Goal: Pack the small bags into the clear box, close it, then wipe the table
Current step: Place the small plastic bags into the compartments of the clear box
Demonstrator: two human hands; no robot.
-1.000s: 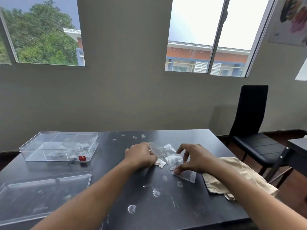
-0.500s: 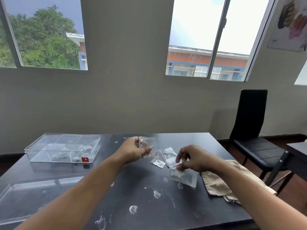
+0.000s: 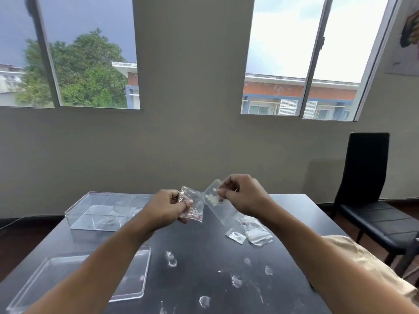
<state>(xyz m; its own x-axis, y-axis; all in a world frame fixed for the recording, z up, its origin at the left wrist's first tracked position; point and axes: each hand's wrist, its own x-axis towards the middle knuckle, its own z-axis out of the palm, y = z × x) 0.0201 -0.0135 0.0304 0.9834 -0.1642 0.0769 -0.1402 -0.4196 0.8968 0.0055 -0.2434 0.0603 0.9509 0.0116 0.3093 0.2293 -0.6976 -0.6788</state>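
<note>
Both hands are raised above the dark table [image 3: 204,257]. My left hand [image 3: 167,207] pinches a small clear bag [image 3: 192,205] with red bits at its bottom. My right hand [image 3: 243,194] grips a longer clear bag [image 3: 217,205] holding white bits; it slants down to the right. The two bags nearly touch. Two more small bags [image 3: 235,236] [image 3: 257,231] lie flat on the table under my right forearm. The open clear box [image 3: 102,211], divided into compartments, stands at the back left. Its clear lid [image 3: 129,284] lies nearer, partly hidden by my left forearm.
White smears and spots [image 3: 171,259] dot the tabletop in front. A beige cloth [image 3: 353,257] lies at the right table edge behind my right arm. A black chair [image 3: 371,189] stands to the right. The wall with windows is just beyond the table.
Both hands have lifted off the table, each carrying a bag. The right hand picked up the long bag and rose to meet the left. The camera tilted up and to the left.
</note>
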